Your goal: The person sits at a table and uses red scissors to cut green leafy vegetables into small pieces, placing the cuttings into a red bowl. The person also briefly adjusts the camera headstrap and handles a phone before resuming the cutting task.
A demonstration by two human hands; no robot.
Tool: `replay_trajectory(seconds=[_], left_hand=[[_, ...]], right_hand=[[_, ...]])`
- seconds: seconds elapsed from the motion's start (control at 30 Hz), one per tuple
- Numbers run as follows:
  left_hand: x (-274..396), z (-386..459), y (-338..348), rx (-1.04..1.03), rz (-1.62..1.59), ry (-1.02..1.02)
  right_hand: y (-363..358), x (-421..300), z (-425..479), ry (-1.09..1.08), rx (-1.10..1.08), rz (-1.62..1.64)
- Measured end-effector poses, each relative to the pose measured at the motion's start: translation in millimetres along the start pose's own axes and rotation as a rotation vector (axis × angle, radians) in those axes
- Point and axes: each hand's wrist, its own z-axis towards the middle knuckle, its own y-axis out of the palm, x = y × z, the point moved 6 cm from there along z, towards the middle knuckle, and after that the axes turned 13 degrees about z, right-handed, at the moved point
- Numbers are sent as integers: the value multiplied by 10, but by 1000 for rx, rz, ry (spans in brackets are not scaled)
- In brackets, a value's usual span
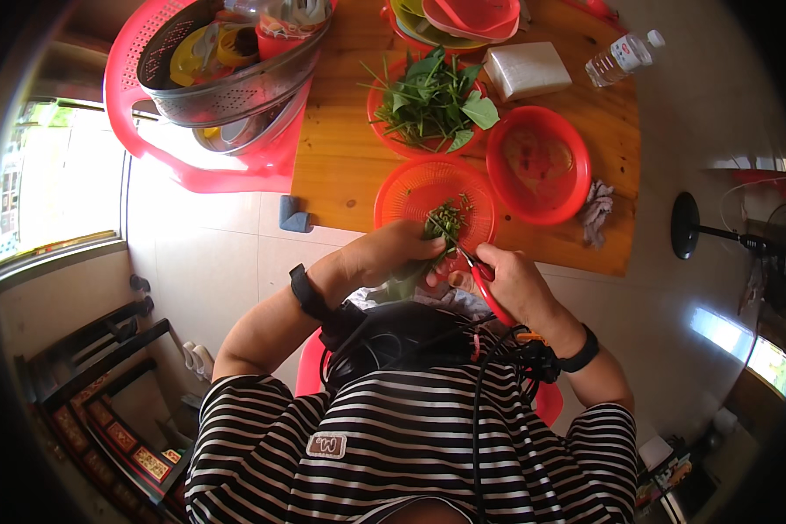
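My left hand (403, 249) grips a bunch of green leafy stems (440, 229) over the near side of a red plastic colander (399, 190). In my right hand (507, 278) is a pair of red-handled scissors (486, 288), its blades lying across the stems. Short cut pieces of stem show in the colander just past my fingers. Beyond it, a red basket (374, 118) is heaped with leafy greens (429, 98). A red plastic basin (583, 154) with a wet-looking bottom stands to the right. The lower end of the held bunch is partly hidden by my hands.
On the wooden table (337, 157) are a white package (527, 69), a plastic bottle (622, 59), stacked plastic dishes (432, 26) and a crumpled cloth (597, 213). At left, a pink chair (124, 108) holds metal strainers (229, 105). A blue guard (293, 213) covers the table's corner.
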Motion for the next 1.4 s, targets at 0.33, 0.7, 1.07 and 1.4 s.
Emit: replay_trajectory(seconds=[0.33,0.7,1.07,1.4], left_hand=[[-34,-9,53,-45,56,-89],[-56,-36,72,-61,-123,-148],[-134,-25,-87,-48,-180,-125],[85,-50,-34,-3,-176,-60]], right_hand=[[75,19,44,-69,-54,-3],[59,60,35,84,-39,37],[-28,135,37,96,-8,41],[-90,176,23,50,10,45]])
